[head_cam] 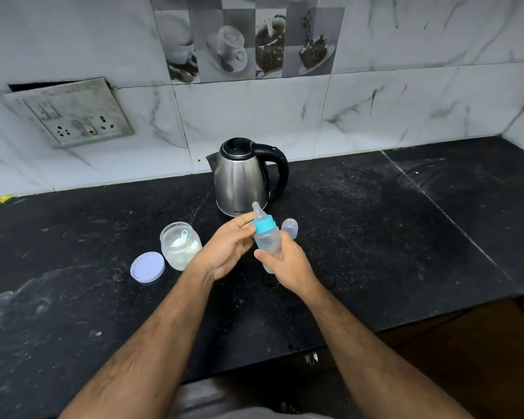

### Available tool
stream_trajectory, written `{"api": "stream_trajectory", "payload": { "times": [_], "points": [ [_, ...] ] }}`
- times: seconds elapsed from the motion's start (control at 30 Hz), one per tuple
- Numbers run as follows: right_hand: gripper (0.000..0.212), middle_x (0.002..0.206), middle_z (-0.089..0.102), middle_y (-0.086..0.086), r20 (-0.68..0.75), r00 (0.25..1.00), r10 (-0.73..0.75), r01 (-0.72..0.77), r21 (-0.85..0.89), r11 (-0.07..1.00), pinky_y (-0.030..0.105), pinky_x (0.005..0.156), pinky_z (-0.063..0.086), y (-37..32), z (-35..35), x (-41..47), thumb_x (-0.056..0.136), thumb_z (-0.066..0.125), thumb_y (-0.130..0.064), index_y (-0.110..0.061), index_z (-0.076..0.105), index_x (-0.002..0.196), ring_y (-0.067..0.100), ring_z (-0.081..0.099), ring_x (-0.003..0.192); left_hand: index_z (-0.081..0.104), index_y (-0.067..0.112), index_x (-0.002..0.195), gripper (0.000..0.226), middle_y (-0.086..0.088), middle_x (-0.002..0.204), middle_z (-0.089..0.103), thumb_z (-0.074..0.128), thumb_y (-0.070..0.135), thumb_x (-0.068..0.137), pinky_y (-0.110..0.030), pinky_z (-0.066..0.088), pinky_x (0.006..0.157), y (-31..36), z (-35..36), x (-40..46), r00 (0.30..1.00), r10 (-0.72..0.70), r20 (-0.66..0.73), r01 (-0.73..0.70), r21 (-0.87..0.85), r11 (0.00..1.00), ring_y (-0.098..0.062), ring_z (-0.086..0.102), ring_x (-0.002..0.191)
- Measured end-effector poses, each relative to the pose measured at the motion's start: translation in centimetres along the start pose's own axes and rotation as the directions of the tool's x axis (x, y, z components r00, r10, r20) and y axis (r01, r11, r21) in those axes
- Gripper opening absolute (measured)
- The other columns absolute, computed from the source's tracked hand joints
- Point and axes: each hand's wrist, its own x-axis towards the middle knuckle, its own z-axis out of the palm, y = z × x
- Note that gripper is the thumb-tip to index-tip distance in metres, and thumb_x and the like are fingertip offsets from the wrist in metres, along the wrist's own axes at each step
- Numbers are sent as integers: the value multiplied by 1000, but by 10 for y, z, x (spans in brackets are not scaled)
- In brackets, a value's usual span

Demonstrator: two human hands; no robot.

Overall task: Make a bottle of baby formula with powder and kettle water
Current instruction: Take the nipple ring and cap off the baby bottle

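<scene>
The right hand [288, 261] is gripping the light, slippery plastic baby bottle [268, 240] by its body; the left hand [227, 246] is pinching the teal collar [263, 224].

Brushed steel kettle [242, 179], clear plastic bottle [268, 241], matt speckled black stone counter [375, 237], glossy marbled tiles [254, 116].

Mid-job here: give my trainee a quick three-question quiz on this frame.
1. True or false: the jar has its lid on.
2. Which hand grips the bottle body? A) left B) right
3. What stands behind the bottle, handle to the right?

Key: 1. False; the lid lies beside it on the counter. 2. B, the right hand; the left hand is at the teal collar. 3. The kettle.
</scene>
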Motion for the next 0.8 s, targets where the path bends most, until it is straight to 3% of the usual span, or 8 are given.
{"api": "stream_trajectory", "payload": {
  "times": [0.23,0.3,0.4,0.5,0.63,0.8],
  "points": [
    [45,105,63,-8,-3,999,-39,39,-14,999,37,83,55,2,4,-6,83,68,-38,-19,51,120,11,62,95,57,13,127,47,-4,104,71,71,3,83,-27,53,88,0,7,2,984,66,-167,-45,125,991,-16,67,99],
    [44,104,63,-8,13,999,-50,50,-13,999,37,83,55,2,9,-9,83,69,-38,-19,52,118,11,62,94,54,20,131,56,-2,116,66,74,5,81,-22,53,84,0,12,2,981,82,-178,-57,141,988,-12,64,105],
    [43,105,65,-9,32,997,-65,65,1,998,38,84,55,2,14,-11,82,70,-39,-19,53,117,10,64,95,44,26,139,63,4,135,59,73,12,85,-22,50,91,-1,15,1,988,94,-121,-70,188,980,-8,57,122],
    [44,103,65,-8,20,999,-38,38,6,999,39,84,55,3,13,-9,81,69,-40,-20,53,117,11,63,93,41,26,141,55,4,132,63,63,15,92,-24,50,93,1,12,-3,995,70,-78,-58,149,987,-8,59,121],
    [41,101,63,-6,4,1000,-12,12,-21,1000,40,82,55,6,7,-3,83,70,-36,-19,52,116,13,62,91,52,24,132,38,-1,126,67,53,8,97,-29,48,96,2,1,-6,996,51,-76,-44,87,995,-16,63,117],
    [42,92,64,-7,-19,1000,10,-10,-28,1000,43,77,57,7,7,0,77,68,-35,-22,52,113,14,65,83,59,19,123,40,0,106,74,65,2,88,-24,53,88,2,-2,-5,984,118,-137,-90,191,978,-11,68,101]
  ]
}}
